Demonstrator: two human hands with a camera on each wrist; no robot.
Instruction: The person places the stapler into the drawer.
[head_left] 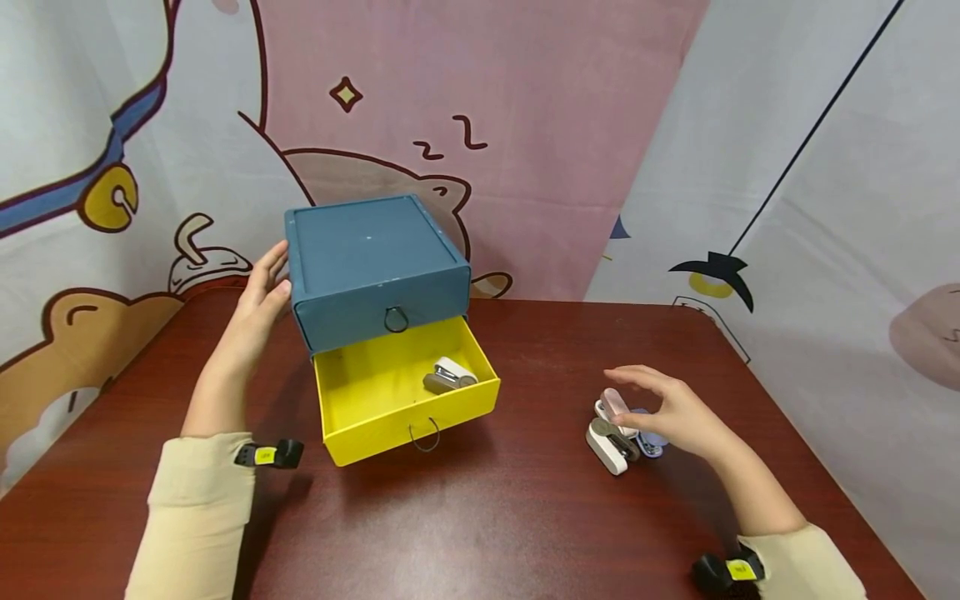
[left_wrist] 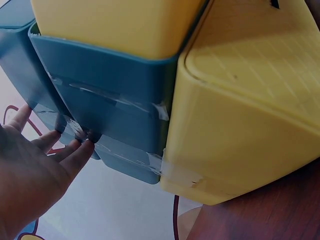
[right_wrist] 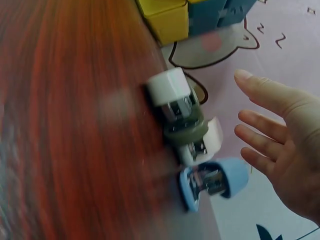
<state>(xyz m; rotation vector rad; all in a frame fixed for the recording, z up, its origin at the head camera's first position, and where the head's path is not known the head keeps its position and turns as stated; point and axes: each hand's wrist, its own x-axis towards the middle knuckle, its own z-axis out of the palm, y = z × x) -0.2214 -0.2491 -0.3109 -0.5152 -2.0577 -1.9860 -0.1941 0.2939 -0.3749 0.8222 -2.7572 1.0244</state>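
My left hand point(head_left: 264, 287) has its fingertips against the side of a blue drawer box point(head_left: 378, 250); its fingers point(left_wrist: 77, 156) lie fairly straight along the blue wall in the left wrist view. The yellow lower drawer point(head_left: 375, 375) is pulled out, and a white and grey-green mini stapler point(head_left: 450, 375) lies inside it. At the right, my right hand point(head_left: 675, 410) hovers beside a small group of staplers, thumb and fingers spread apart, holding nothing. The group has a white and olive stapler point(head_left: 611, 446), a pink and white one point(head_left: 615, 407) and a blue one point(right_wrist: 215, 180).
A dark red-brown wooden table point(head_left: 540, 517) carries everything. Behind it hangs a cloth backdrop point(head_left: 540, 150) with cartoon animals. Wire ring pulls hang on both drawer fronts, the lower ring point(head_left: 425, 436) sticking out toward the front.
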